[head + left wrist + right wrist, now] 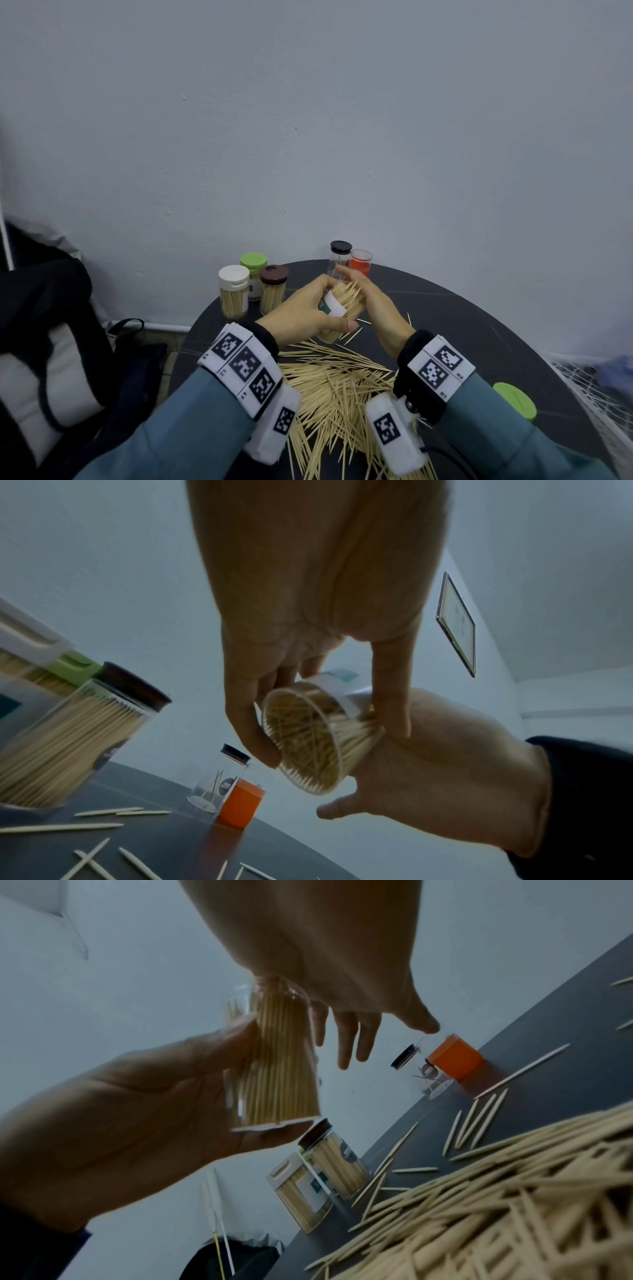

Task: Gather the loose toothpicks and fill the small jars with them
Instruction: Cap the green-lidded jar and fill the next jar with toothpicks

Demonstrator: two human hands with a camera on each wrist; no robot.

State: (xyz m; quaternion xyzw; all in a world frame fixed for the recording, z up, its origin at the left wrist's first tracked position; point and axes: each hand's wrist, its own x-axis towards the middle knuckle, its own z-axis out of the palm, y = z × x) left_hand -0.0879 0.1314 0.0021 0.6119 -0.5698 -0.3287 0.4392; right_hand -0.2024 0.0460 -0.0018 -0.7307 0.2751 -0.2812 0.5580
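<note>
Centre of the head view: a clear jar (337,310) packed with toothpicks, lidless and tilted, held above the dark round bench (479,342). The left hand (301,313) curls round its labelled wall, thumb at the base; in the left wrist view the fingers (246,723) and thumb clasp the jar (308,739) from both sides. The right hand (373,305) lies against the open mouth, where toothpick tips project; its fingers (346,1039) are straight and spread, gripping nothing.

Lower centre, between the two wrists, a heap of loose toothpicks (339,394) covers the bench, with strays at its edges.

Left of centre stand three capped jars, all full of toothpicks: a white-lidded jar (234,291), a green-lidded jar (253,274) behind it, and a brown-lidded jar (273,289). Above the hands stand two more: a black-lidded jar (340,257), clear and holding only a few toothpicks, and touching it an orange jar (360,262) whose contents cannot be told.

At lower right a single green lid (514,401) lies on the bench. Far left, a dark bag (51,325).
</note>
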